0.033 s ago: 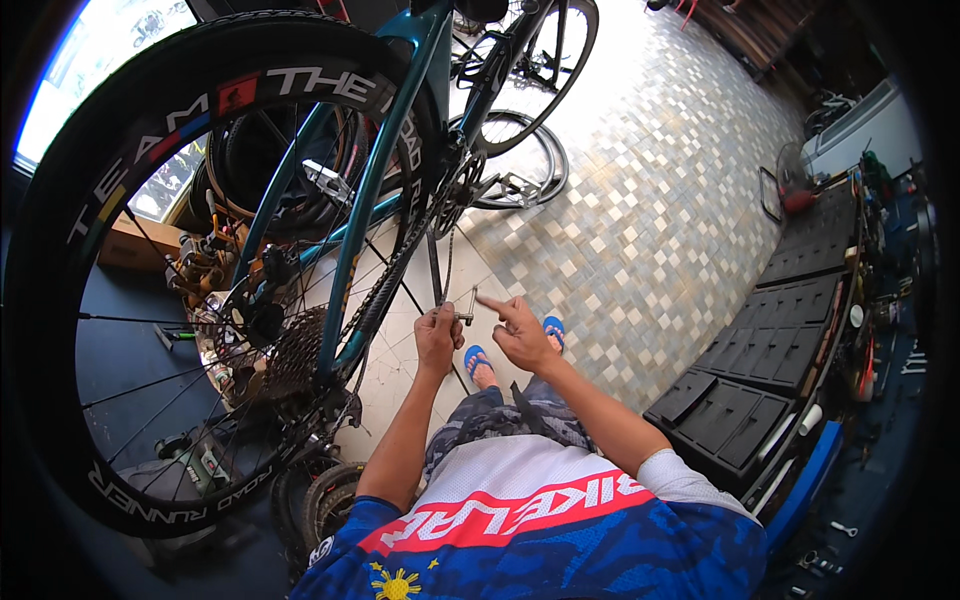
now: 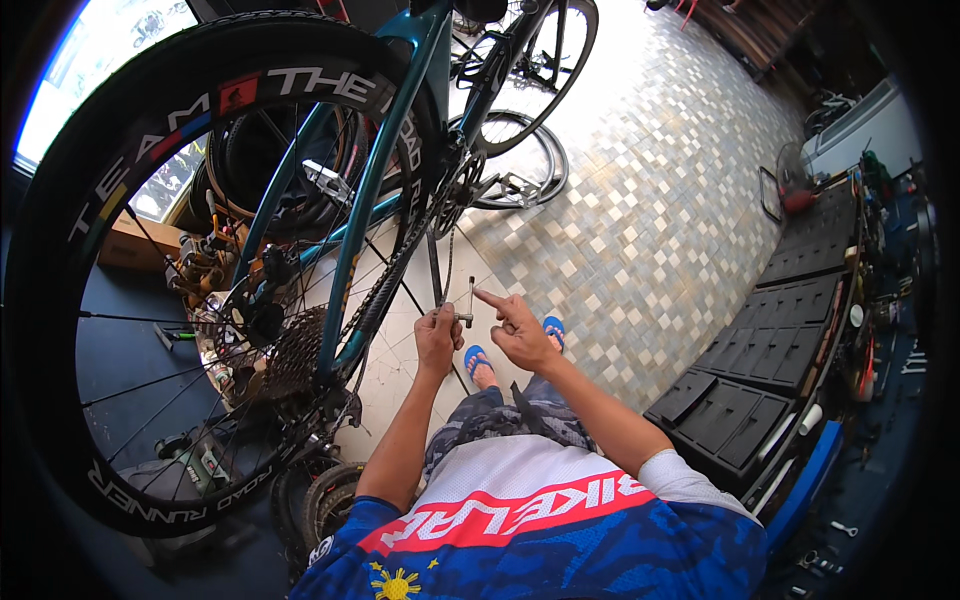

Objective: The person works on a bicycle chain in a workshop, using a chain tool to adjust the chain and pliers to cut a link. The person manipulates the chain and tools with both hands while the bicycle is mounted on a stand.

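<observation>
Almost nothing had changed from the picture just before. Both hands were in the same spot and the tool had not moved, so the work at the chain stood just where it was.

The left hand point(image 2: 437, 338) was closed in a fist around the small silver metal tool with a thin upright rod point(image 2: 470, 303). The tool was held up in front of the person's knees, just beside the thin dark bike chain point(image 2: 447, 262) that hung down from the front gear ring.

The right hand point(image 2: 520, 335) was right next to the tool. Its pointing finger stuck straight out and the other fingers were bent in. It was too small to tell whether the thumb pinched the tool or only came close.

Here is the count:
- Two hands, one tool and one chain.
- One blue-green metal bike frame point(image 2: 385, 150), close by.
- One big black back wheel with thin spokes point(image 2: 60, 300) on that frame.
- One stack of silver gear rings point(image 2: 292, 358) in the middle of the wheel.
- Two silver pedals, one point(image 2: 325, 182) and one point(image 2: 515, 187).
- Two blue sandals point(image 2: 478, 358) on the person's feet, on the floor of little grey and white tiles point(image 2: 650, 200).
- A row of black plastic trays point(image 2: 780, 340) on the right.
</observation>
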Demonstrator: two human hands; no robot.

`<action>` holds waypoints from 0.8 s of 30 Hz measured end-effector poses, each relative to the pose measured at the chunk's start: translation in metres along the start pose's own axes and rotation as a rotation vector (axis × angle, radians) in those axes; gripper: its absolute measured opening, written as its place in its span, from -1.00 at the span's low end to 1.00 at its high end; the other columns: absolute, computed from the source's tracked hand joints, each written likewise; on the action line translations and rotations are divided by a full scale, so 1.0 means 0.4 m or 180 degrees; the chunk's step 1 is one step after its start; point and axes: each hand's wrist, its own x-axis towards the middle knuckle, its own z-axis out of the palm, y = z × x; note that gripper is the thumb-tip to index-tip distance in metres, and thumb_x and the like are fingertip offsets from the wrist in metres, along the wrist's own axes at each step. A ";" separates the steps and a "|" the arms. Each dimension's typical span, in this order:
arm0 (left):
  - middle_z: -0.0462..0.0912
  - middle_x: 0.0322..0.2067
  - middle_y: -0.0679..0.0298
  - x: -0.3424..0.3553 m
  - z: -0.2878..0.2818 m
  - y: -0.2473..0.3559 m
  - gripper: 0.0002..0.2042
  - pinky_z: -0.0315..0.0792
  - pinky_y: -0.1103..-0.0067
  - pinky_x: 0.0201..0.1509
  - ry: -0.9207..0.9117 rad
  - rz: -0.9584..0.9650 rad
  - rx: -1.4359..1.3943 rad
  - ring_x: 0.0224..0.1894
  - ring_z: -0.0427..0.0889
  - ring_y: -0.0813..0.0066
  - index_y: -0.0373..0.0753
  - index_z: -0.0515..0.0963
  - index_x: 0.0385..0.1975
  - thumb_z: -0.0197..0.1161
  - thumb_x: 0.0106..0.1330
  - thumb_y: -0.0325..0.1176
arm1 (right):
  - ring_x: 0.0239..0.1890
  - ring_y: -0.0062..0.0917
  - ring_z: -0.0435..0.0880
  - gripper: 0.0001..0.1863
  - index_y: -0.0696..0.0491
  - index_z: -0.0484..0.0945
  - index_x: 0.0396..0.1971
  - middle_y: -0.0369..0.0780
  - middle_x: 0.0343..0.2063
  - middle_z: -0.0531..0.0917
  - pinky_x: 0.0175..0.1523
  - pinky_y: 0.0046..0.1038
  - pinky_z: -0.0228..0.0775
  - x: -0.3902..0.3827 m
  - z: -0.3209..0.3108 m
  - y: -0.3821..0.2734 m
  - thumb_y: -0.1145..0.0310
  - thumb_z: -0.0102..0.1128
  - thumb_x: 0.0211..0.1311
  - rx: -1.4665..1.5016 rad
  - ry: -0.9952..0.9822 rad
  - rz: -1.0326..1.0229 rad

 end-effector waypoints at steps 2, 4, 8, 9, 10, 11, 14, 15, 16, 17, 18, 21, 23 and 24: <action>0.34 -0.71 0.40 -0.004 0.002 0.000 -0.60 0.20 0.61 -0.64 0.0075 -0.0050 0.0141 -0.71 0.25 0.67 -0.18 0.39 -0.56 0.19 0.56 -0.15 | -0.26 -0.42 0.50 -0.46 -0.14 0.71 0.12 -0.19 -0.30 0.43 -0.07 -0.45 0.43 0.000 -0.014 0.006 0.51 0.11 0.11 0.0022 -0.0742 0.0000; 0.33 -0.72 0.40 -0.005 0.005 -0.005 -0.58 0.21 0.60 -0.63 0.0036 -0.0038 0.0055 -0.72 0.24 0.64 -0.15 0.35 -0.60 0.19 0.56 -0.14 | -0.28 -0.48 0.48 -0.38 -0.17 0.62 0.26 -0.18 -0.27 0.43 -0.09 -0.47 0.42 0.011 -0.017 0.014 0.49 0.10 0.15 -0.0648 -0.1411 -0.0356; 0.32 -0.71 0.41 -0.002 0.004 -0.015 -0.58 0.22 0.60 -0.63 -0.0052 0.0051 0.0140 -0.71 0.25 0.65 -0.14 0.34 -0.61 0.19 0.55 -0.16 | -0.26 -0.51 0.50 -0.55 -0.14 0.79 0.01 -0.25 -0.27 0.44 -0.08 -0.45 0.42 0.019 -0.017 0.025 0.48 0.09 0.18 0.0241 -0.0459 0.0440; 0.32 -0.71 0.41 -0.001 0.000 -0.016 -0.58 0.22 0.60 -0.63 -0.0001 0.0081 0.0266 -0.71 0.25 0.65 -0.14 0.34 -0.61 0.19 0.56 -0.16 | -0.29 -0.48 0.50 -0.55 -0.12 0.78 0.03 -0.24 -0.28 0.44 -0.07 -0.44 0.42 0.021 -0.020 0.027 0.48 0.09 0.18 0.0698 -0.0739 0.0683; 0.32 -0.71 0.41 -0.001 -0.003 -0.017 -0.58 0.22 0.60 -0.63 0.0020 0.0137 0.0340 -0.70 0.26 0.66 -0.14 0.34 -0.61 0.18 0.56 -0.17 | -0.31 -0.51 0.49 -0.50 -0.13 0.72 0.12 -0.23 -0.25 0.44 -0.10 -0.47 0.42 0.020 -0.023 0.027 0.48 0.09 0.17 0.0364 -0.0982 0.0271; 0.31 -0.71 0.41 0.001 -0.006 -0.018 -0.58 0.22 0.60 -0.63 0.0054 0.0159 0.0365 -0.70 0.26 0.66 -0.14 0.35 -0.61 0.18 0.56 -0.18 | -0.34 -0.54 0.47 -0.44 -0.14 0.66 0.20 -0.22 -0.23 0.43 -0.12 -0.50 0.41 0.020 -0.026 0.026 0.48 0.09 0.17 0.0117 -0.1301 -0.0163; 0.38 -0.71 0.42 0.004 -0.012 -0.022 -0.59 0.22 0.63 -0.63 -0.0074 0.0096 0.0131 -0.70 0.29 0.68 -0.17 0.42 -0.58 0.19 0.57 -0.15 | -0.33 -0.56 0.47 -0.40 -0.14 0.63 0.25 -0.23 -0.23 0.43 -0.12 -0.53 0.40 0.016 -0.026 0.018 0.50 0.07 0.16 -0.0570 -0.1072 -0.0043; 0.38 -0.71 0.42 0.004 -0.013 -0.023 -0.59 0.22 0.63 -0.63 -0.0086 0.0099 0.0118 -0.70 0.29 0.68 -0.17 0.43 -0.58 0.19 0.57 -0.15 | -0.32 -0.54 0.47 -0.41 -0.14 0.66 0.22 -0.23 -0.24 0.44 -0.11 -0.52 0.40 0.012 -0.027 0.012 0.51 0.07 0.16 -0.0247 -0.0826 0.0228; 0.38 -0.71 0.42 0.004 -0.014 -0.023 -0.60 0.22 0.63 -0.63 -0.0089 0.0103 0.0103 -0.70 0.29 0.68 -0.17 0.43 -0.58 0.19 0.57 -0.15 | -0.32 -0.53 0.48 -0.43 -0.14 0.68 0.19 -0.23 -0.25 0.44 -0.11 -0.50 0.41 0.009 -0.026 0.007 0.52 0.06 0.16 0.0097 -0.0677 0.0461; 0.38 -0.71 0.42 0.003 -0.014 -0.024 -0.60 0.22 0.63 -0.63 -0.0087 0.0046 0.0048 -0.70 0.29 0.68 -0.17 0.43 -0.58 0.18 0.57 -0.15 | -0.36 -0.54 0.46 -0.39 -0.15 0.64 0.25 -0.24 -0.26 0.44 -0.16 -0.49 0.42 0.009 -0.027 0.004 0.51 0.06 0.16 0.0336 -0.0862 0.0352; 0.37 -0.70 0.41 0.002 -0.014 -0.023 -0.59 0.23 0.62 -0.62 -0.0095 0.0121 0.0164 -0.70 0.29 0.68 -0.17 0.41 -0.58 0.18 0.56 -0.16 | -0.36 -0.58 0.43 -0.38 -0.15 0.60 0.29 -0.26 -0.24 0.43 -0.15 -0.53 0.39 0.009 -0.028 0.001 0.53 0.07 0.18 0.0000 -0.0933 0.0019; 0.34 -0.70 0.40 0.002 -0.011 -0.018 -0.59 0.25 0.61 -0.61 -0.0127 0.0154 0.0274 -0.70 0.28 0.66 -0.18 0.39 -0.59 0.18 0.56 -0.17 | -0.31 -0.66 0.40 -0.35 -0.13 0.52 0.36 -0.30 -0.22 0.43 -0.12 -0.61 0.34 0.013 -0.032 0.002 0.55 0.09 0.23 -0.0456 -0.1070 -0.0318; 0.36 -0.70 0.40 0.000 -0.008 -0.013 -0.59 0.25 0.61 -0.61 -0.0148 0.0066 0.0179 -0.70 0.29 0.65 -0.18 0.40 -0.58 0.18 0.56 -0.16 | -0.25 -0.63 0.43 -0.37 -0.13 0.55 0.34 -0.31 -0.25 0.45 -0.06 -0.57 0.35 0.011 -0.037 0.008 0.55 0.10 0.23 -0.0112 -0.0883 0.0498; 0.36 -0.70 0.41 -0.002 -0.007 -0.010 -0.60 0.24 0.62 -0.60 -0.0127 0.0134 0.0266 -0.70 0.29 0.67 -0.18 0.41 -0.58 0.18 0.56 -0.16 | -0.26 -0.60 0.44 -0.38 -0.13 0.57 0.32 -0.29 -0.24 0.46 -0.06 -0.55 0.36 0.011 -0.038 0.010 0.53 0.10 0.21 -0.0136 -0.0992 0.0372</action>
